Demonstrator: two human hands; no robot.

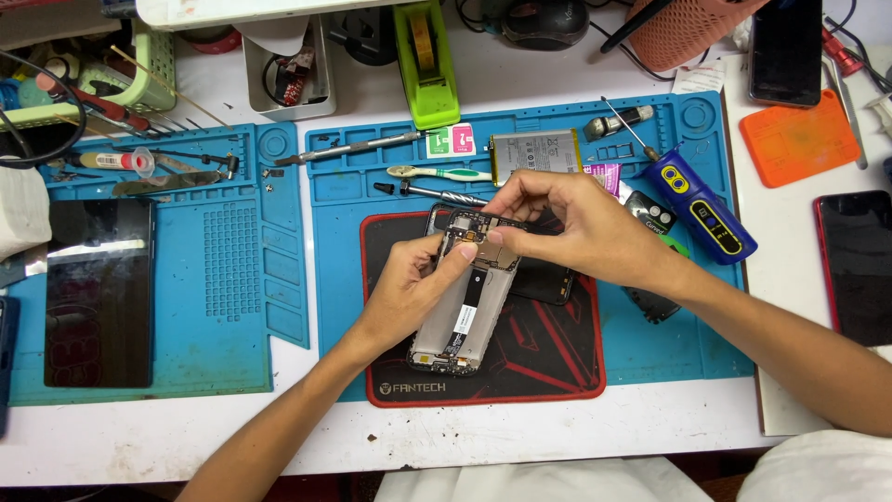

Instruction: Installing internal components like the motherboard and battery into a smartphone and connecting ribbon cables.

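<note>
A: On the black-and-red mouse pad point(548, 358), head view, item one?

B: Opened smartphone with bare grey metal frame and black flex cable point(465, 302), back cover off, tilted, its lower end over the pad, which lies on a blue silicone repair mat point(650, 344).

A: Hands?

B: Left hand point(409, 288): grip closed around the phone's left edge, thumb on the top part. Right hand point(576, 223): fingertips pinched shut at the phone's upper end, on a small part too fine to identify.

A: Surroundings on the white bench point(576, 428)?

B: Blue-and-yellow electric screwdriver point(701, 209) just right of the right hand; silver flat battery point(536, 153) and white-and-green toothbrush point(439, 173) behind the hands; lime-green tape dispenser point(426, 65) farther back; dark tablet point(98, 293) on a second blue mat, well left.
</note>
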